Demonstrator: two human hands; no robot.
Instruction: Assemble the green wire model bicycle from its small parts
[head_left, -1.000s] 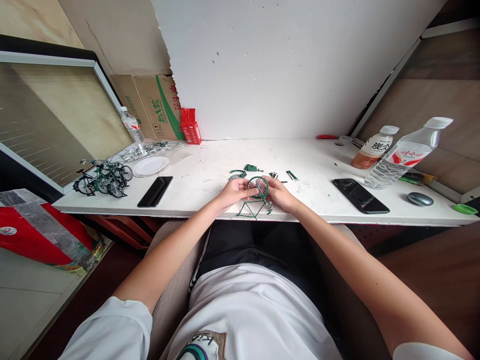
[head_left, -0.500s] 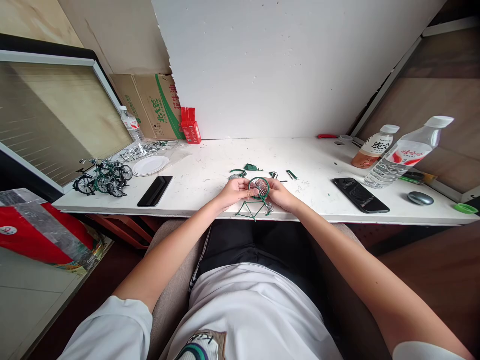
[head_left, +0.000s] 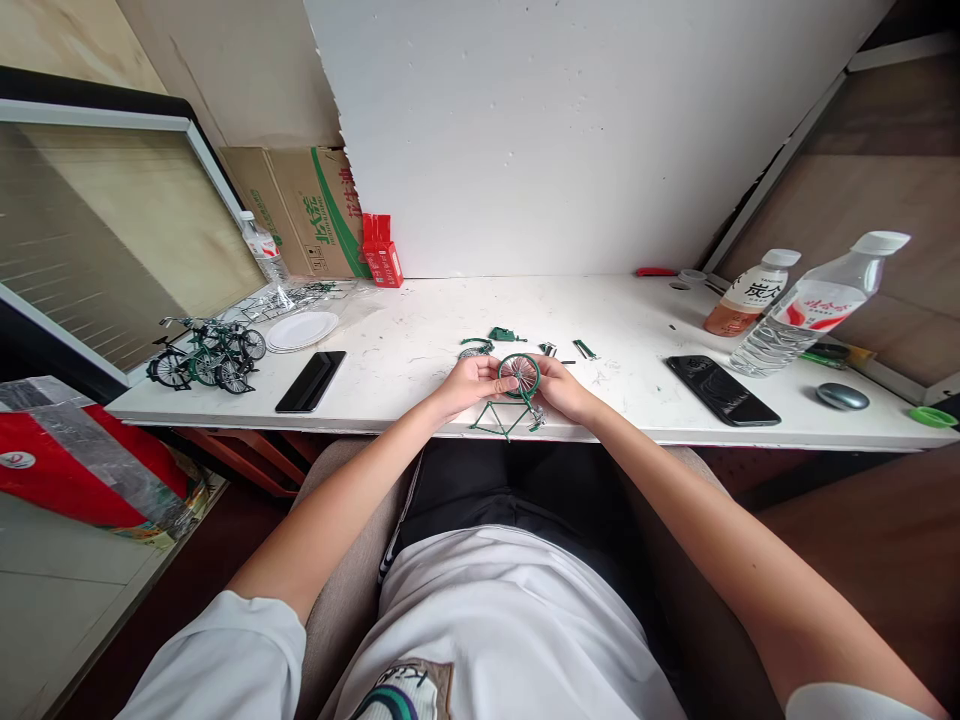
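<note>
Near the table's front edge, a small green spoked wheel (head_left: 519,375) of a model bicycle is upright between my two hands. My left hand (head_left: 474,385) pinches its left side, with the thumb across the spokes. On the other side, my right hand (head_left: 562,388) grips the rim, its fingers partly hidden behind the wheel. Below the wheel hangs the thin green bicycle frame (head_left: 501,420), which appears joined to it at the right. Just beyond my hands lie another wheel (head_left: 475,350), a green part (head_left: 507,334) and a narrow green strip (head_left: 584,350).
Several assembled model bicycles (head_left: 206,357), white plates (head_left: 301,331) and a phone (head_left: 310,382) are on the left. To the right are another phone (head_left: 721,390), a tea bottle (head_left: 752,293), a water bottle (head_left: 821,305) and a mouse (head_left: 841,396). A red box (head_left: 382,252) stands at the back.
The bicycle frame below the wheel has shifted very slightly to the left. Both hands keep their hold on the wheel in almost the same place.
</note>
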